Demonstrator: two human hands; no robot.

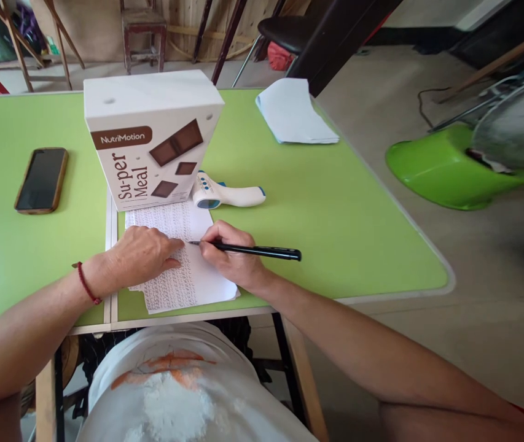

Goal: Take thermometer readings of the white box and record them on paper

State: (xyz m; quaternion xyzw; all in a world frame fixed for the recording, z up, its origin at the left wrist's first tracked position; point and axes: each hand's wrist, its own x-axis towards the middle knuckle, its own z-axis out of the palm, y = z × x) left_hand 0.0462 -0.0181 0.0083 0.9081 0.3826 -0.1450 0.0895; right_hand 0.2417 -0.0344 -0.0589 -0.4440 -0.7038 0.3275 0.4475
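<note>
Black, the pen [268,251] lies nearly left to right, pinched in our right hand [234,253], its tip leftward over the written sheet [213,282]. Just left, our left hand [139,258] rests half-curled, forefinger out, grasping nothing.

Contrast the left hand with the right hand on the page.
The left hand presents an extended index finger, while the right hand grips a black pen. The left hand has a red bracelet at its wrist; the right hand shows none. The left hand lies over the written columns, the right hand toward the blank right side. Both are at the paper, fingertips close together.
</note>
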